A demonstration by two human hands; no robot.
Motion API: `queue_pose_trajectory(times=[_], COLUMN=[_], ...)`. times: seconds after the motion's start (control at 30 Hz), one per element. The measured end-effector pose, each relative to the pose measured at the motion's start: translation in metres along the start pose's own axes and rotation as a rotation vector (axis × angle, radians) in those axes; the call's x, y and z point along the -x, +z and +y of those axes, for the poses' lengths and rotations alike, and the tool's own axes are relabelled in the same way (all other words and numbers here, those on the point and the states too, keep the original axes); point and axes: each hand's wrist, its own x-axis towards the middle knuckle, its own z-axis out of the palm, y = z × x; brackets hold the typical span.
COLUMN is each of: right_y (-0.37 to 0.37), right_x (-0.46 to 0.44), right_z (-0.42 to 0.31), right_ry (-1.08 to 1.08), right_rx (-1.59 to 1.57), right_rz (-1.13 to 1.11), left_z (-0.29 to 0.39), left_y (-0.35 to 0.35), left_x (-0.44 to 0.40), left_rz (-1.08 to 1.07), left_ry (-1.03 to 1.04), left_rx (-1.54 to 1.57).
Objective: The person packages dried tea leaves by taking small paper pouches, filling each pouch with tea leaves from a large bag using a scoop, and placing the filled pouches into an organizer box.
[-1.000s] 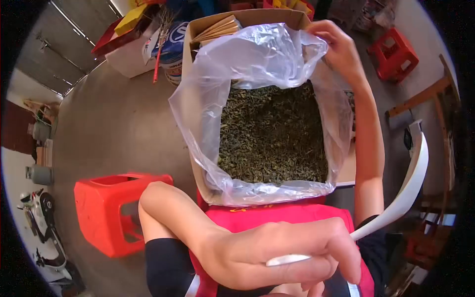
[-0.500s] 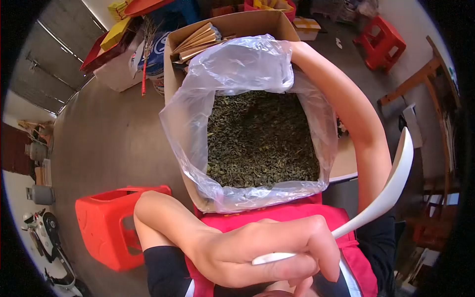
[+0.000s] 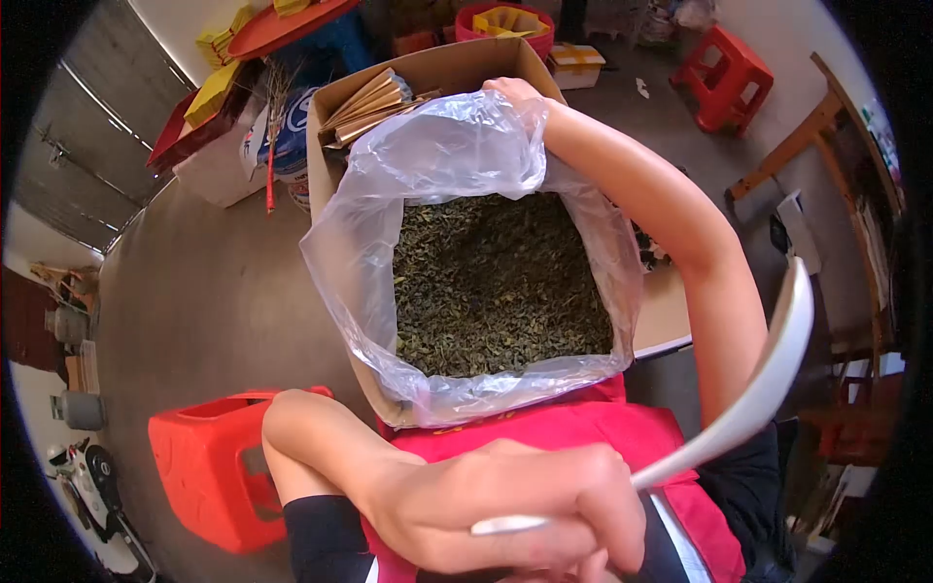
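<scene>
My left hand (image 3: 525,505), low in the view and close to the camera, has its fingers wrapped round the handle of a white spoon or scoop (image 3: 768,379), whose bowl end sticks up to the right. Dark green dried leaves (image 3: 501,291) fill a clear plastic bag (image 3: 447,151) lining a cardboard box (image 3: 437,73). At the far side of the box, my right hand (image 3: 515,92) grips the bag's folded edge; the bag partly hides its fingers. Folded brown card pieces (image 3: 374,105) stand between bag and box at the far left corner.
A red stool (image 3: 214,466) stands left of the box, another (image 3: 724,78) at the far right. Beyond the box are a pink basket (image 3: 505,21), a small white box (image 3: 575,66) and a blue-and-white bucket (image 3: 290,136). A wooden frame (image 3: 792,146) is at right.
My right hand has moved left along the bag's far edge, and its forearm now reaches across the box's far right corner. The view has shifted; my left hand still holds the spoon.
</scene>
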Motion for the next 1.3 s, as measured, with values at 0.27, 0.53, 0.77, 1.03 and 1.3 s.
queue_pose_trajectory(times=[0.27,0.53,0.77,1.03,1.3], right_y=[0.115,0.005,-0.039,-0.12,-0.072], right_x=[-0.057,-0.003,0.015,0.159,0.232], right_z=[0.07,0.012,0.028,0.004,-0.091], right_ry=[-0.269,0.007,0.071,-0.009,-0.528], right_rx=[-0.174,0.003,-0.378,-0.985,-0.443], right_rz=[-0.014,0.1,0.525,0.838,0.63], left_z=[0.011,0.025,0.035,0.034,0.034], left_y=[-0.006,-0.028,-0.04,-0.062,-0.068], left_x=[0.009,0.021,0.043,0.057,0.052], left_rz=[0.221,0.396,0.383,0.096,0.09], left_ry=[-0.13,-0.437,-0.687,-0.601,-0.739], left_rx=[-0.075,-0.454,-0.702,-1.401,-1.975])
